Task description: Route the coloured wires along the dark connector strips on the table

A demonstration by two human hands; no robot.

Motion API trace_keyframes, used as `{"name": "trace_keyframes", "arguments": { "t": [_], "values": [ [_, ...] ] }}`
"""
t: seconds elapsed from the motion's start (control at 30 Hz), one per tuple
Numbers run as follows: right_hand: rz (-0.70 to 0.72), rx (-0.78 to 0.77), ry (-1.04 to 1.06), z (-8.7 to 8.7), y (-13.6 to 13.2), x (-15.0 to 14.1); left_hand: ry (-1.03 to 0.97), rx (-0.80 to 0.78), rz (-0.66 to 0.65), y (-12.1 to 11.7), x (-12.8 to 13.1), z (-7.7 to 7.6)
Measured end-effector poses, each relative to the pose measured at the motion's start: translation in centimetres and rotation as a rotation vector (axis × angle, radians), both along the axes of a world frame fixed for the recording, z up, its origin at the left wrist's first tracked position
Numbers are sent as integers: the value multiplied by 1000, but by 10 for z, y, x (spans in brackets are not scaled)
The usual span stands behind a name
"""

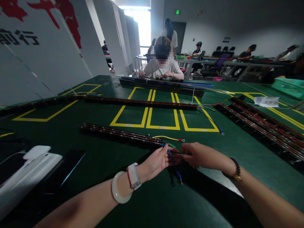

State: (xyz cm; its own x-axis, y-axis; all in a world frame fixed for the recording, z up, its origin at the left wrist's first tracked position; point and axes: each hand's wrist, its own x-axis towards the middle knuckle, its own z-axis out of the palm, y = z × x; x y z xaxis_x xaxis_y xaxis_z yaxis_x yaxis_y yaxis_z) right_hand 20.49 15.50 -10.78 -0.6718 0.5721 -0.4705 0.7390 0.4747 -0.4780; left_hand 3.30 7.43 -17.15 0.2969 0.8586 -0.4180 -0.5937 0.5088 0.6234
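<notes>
A long black strip with thin metal rods along it lies in front of me, wires coming out of its right end. There my left hand pinches the wires between thumb and fingers. A blue wire with a ring terminal hangs down across those fingers, and a short piece of green wire shows above them. The yellow wire, ending in a red-sleeved ring terminal, lies free behind. My right hand is closed in a pinch close to the left fingertips; what it grips is too small to make out.
Another black strip crosses the green table farther back. More strips with rods lie at right, near a green basket. A dark phone-like slab and white objects are at left. A person works opposite.
</notes>
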Motion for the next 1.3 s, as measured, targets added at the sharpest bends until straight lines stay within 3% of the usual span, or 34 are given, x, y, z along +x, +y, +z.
{"name": "trace_keyframes", "arguments": {
  "t": [0.07, 0.23, 0.4, 0.47, 0.63, 0.8, 0.97, 1.13, 1.3],
  "values": [
    [-71, -5, 26, 7, 6, 5, 9, 14, -25, -1, 0, 0],
    [-140, 231, 336, 21, 14, 5, 63, 66, -34, -2, 1, 3],
    [-53, 148, 629, 25, 11, -32, 21, 43, -1, -4, 2, 7],
    [18, 176, 691, 21, 10, -55, 21, 30, 13, -5, 2, 8],
    [183, 432, 705, 2, 12, -108, -8, 94, -6, -4, 1, -2],
    [216, 410, 665, -17, 11, -128, -14, 123, -48, 0, 1, -16],
    [175, 392, 664, -17, 7, -117, 31, 110, -58, -1, 1, -8],
    [-47, 316, 793, -13, 12, -80, 46, 40, -61, -4, 0, 11],
    [-179, 390, 750, -52, 37, -32, 106, 59, -80, -3, 1, 13]
  ]
}}
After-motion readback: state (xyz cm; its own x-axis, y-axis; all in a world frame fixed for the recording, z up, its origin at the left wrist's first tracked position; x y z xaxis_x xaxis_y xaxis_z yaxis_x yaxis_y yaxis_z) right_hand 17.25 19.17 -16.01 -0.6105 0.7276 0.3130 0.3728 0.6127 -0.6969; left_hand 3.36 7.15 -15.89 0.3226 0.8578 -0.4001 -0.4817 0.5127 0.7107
